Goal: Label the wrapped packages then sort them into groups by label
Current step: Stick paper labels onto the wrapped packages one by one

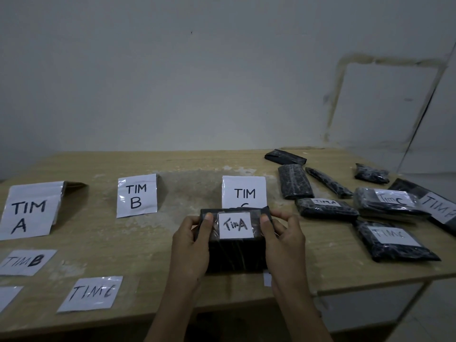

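I hold a black wrapped package (pixel 237 255) in front of me, above the table's near middle. A white label reading "TIM A" (pixel 236 225) lies on its top face under clear tape. My left hand (pixel 191 243) grips the package's left end, thumb on the tape beside the label. My right hand (pixel 283 240) grips the right end the same way. Three standing signs mark the groups: "TIM A" (pixel 28 211) at the left, "TIM B" (pixel 137 195) in the middle, "TIM C" (pixel 244 192) just behind the package.
Several black packages lie at the right, some labelled: "TIM A" (pixel 325 208), "TIM C" (pixel 392 202), "TIM C" (pixel 394 239); some bare (pixel 294 181). Loose labels "TIM B" (pixel 26 262) and "TIM C" (pixel 92 293) lie at the front left. The wooden table's front edge (pixel 370 283) runs below my wrists.
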